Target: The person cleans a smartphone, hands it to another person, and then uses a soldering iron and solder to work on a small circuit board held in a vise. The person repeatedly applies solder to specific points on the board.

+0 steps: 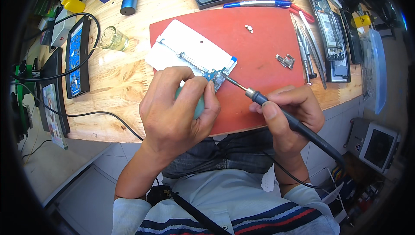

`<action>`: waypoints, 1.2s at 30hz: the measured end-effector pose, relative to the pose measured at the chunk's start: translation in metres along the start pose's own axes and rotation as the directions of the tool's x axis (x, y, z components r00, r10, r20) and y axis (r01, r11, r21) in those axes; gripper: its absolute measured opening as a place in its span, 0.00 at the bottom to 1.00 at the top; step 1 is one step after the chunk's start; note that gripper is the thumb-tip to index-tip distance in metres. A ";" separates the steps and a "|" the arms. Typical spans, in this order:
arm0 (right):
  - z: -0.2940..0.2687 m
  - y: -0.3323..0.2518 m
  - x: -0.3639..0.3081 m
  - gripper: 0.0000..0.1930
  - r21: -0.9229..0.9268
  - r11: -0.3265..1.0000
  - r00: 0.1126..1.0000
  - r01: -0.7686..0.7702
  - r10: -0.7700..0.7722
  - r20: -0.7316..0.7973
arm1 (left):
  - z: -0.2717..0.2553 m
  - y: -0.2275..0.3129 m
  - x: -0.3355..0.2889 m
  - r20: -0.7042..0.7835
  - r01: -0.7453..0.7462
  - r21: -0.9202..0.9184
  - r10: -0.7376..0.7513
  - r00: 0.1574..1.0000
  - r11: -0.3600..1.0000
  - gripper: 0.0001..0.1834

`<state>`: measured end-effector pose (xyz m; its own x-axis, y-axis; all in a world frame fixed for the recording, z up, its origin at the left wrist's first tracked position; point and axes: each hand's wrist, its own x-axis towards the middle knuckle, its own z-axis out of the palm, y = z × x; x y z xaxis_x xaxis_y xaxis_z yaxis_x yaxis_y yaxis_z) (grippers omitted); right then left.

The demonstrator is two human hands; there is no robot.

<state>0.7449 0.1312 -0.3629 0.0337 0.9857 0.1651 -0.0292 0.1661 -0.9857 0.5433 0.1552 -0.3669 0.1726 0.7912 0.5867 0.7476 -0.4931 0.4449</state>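
Note:
My right hand (295,116) grips a black soldering iron (298,127) like a pen. Its metal tip slants up and left to the end of a small blue circuit board (209,75). The board sits in the spring clamp (192,61) of a white board holder (186,38), which lies at an angle on a red mat (259,36). My left hand (175,109) is curled closed around a pale green rounded object (199,106), mostly hidden by the fingers. The left fingertips are beside the board's near edge; whether they pinch anything thin there cannot be made out.
Two small metal parts, one connector-like (248,28) and a larger piece (285,61), lie on the mat. Right stand tweezers (312,46) and an opened phone (327,25). A glass cup (114,39) is at left; a black cable (97,113) crosses the table's left side.

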 end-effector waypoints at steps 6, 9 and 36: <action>0.002 0.001 0.000 0.08 -0.029 1.000 1.000 0.000 -0.001 -0.013 | 0.001 -0.001 -0.001 -0.007 -0.021 0.008 0.021 1.000 1.000 0.11; 0.003 0.001 0.000 0.07 -0.036 0.999 1.000 -0.007 0.006 -0.018 | 0.001 -0.001 0.000 -0.008 -0.022 0.009 0.022 1.000 1.000 0.11; 0.003 0.003 0.000 0.07 -0.040 0.999 1.000 0.008 -0.009 -0.026 | 0.000 -0.003 0.000 -0.010 -0.049 0.013 0.049 0.999 0.999 0.11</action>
<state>0.7421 0.1315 -0.3656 0.0594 0.9832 0.1728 0.0112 0.1724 -0.9850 0.5415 0.1564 -0.3684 0.2025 0.7625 0.6145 0.7463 -0.5265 0.4073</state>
